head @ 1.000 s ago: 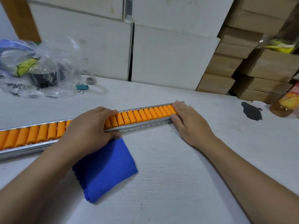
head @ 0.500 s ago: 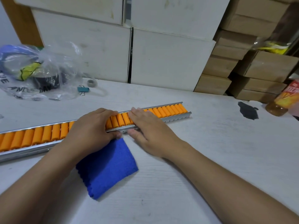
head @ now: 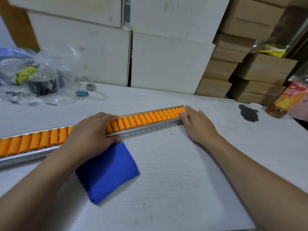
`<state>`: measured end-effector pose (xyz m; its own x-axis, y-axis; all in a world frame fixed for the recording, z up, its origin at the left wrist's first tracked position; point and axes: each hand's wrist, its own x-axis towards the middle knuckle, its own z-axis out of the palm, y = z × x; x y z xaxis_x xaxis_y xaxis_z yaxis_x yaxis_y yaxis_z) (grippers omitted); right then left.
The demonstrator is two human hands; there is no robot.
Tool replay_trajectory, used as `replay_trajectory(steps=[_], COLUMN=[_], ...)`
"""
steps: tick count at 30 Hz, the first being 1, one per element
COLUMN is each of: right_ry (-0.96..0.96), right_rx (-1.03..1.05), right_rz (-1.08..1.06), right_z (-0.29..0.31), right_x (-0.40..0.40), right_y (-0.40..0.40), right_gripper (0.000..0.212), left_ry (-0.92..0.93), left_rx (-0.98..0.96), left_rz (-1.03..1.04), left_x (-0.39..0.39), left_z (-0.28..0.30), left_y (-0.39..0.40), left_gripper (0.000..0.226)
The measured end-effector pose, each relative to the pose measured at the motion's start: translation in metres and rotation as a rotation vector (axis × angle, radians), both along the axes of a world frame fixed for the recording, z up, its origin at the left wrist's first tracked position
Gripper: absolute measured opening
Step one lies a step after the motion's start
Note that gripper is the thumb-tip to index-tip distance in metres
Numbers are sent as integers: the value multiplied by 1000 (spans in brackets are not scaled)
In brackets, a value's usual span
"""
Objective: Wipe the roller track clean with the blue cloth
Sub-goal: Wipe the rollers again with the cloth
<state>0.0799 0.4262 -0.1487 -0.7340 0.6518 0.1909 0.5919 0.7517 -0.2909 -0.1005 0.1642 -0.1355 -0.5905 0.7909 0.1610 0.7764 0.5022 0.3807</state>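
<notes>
The roller track (head: 146, 118), a metal rail filled with orange rollers, lies across the white table (head: 175, 180) from the left edge up to the middle right. My left hand (head: 92, 135) clasps it at mid-length, fingers over the rollers and thumb on the near rail. At the track's right end, my right hand (head: 197, 125) holds on with its thumb against the near rail and fingers at the tip. The folded blue cloth (head: 110, 172) lies flat on the table just in front of the track, its upper corner under my left wrist; neither hand grips it.
A clear plastic bag (head: 38, 77) with items inside sits at the back left, with a teal binder clip (head: 81, 94) and a small tape roll (head: 91, 87) beside it. White boxes (head: 166, 60) and cardboard boxes (head: 241, 67) line the back. A drink bottle (head: 288, 102) and a dark patch (head: 248, 113) are at the right.
My right hand went from the track's right end to its middle beside my left hand, then back to the right end. My left hand and the cloth stayed put.
</notes>
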Motion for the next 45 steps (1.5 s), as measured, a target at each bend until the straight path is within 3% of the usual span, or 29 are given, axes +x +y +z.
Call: replay_trajectory(steps=[3,5,8,12,15,18,22,24,27,31,34,39,41,45], right_ry=[-19,9,40,-144,-250,-283,-247,-104,202,523,596,188,59,10], right_rx=[-44,-45,-58,-89,-108,-180,-85,-204,-436,-621,-425,-49,91,238], right_rz=[-106,-54,238,661,786,722,603,528,341,139,244,719,803,847], right_z=[-4,-1,16,31,26,27,27,33,50,74,84,41,22,17], right_x=[0,-3,-3,4,0,-4,-6,-10,-31,-77,-117,-174,-183,-181], right_y=[0,-20,-84,-171,-199,-207,-208,-211,-213,-228,-272,-364,-383,-371], right_gripper=[52,60,56,69,79,65,37,18,24,31,23,33,35,37], left_ry=[29,102,204,227,207,91,-96,-229,-358,-373,-363,-377,-392,-379], left_rx=[6,-15,24,128,151,199,257,343,442,457,453,438,435,454], left_rz=[-19,-50,-33,74,219,380,501,546,591,608,620,660,678,664], left_x=[-1,-1,-3,-11,-25,-32,-30,-31,-32,-29,-29,-28,-29,-30], left_z=[0,-4,-6,0,2,1,-9,-14,-15,-14,-14,-15,-16,-17], left_y=[-2,-4,-28,-86,-135,-177,-209,-217,-222,-221,-220,-221,-223,-222], left_gripper=[71,72,72,68,79,90,102,103,99,96,95,101,98,99])
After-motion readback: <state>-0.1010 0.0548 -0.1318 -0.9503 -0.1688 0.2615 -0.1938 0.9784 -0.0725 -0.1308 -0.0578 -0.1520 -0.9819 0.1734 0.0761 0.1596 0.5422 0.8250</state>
